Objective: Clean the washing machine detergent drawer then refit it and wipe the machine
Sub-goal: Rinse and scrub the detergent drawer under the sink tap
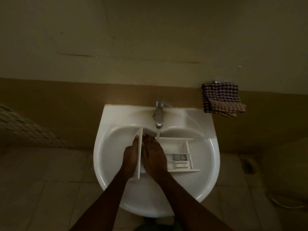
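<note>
Far on the left, a spotted mesh thing [25, 129] is showing at the edge of the dim room. Next, a white sink [106, 130] is sitting against the wall, and the white detergent drawer [181, 157] is lying inside its bowl. The left hand [131, 155] is lying flat against the left side of the drawer's front panel [139, 152], fingers straight and together, not curling round anything. The panel is standing up on its edge between the two hands. The right hand [154, 157] is resting on the drawer just beside the panel, fingers straight and a little spread, gripping nothing. Behind it, the shiny tap [159, 112] is running, and the water [158, 133] is falling right by the right fingertips. On the wall to the right, a checked cloth [221, 100] is hanging.
</note>
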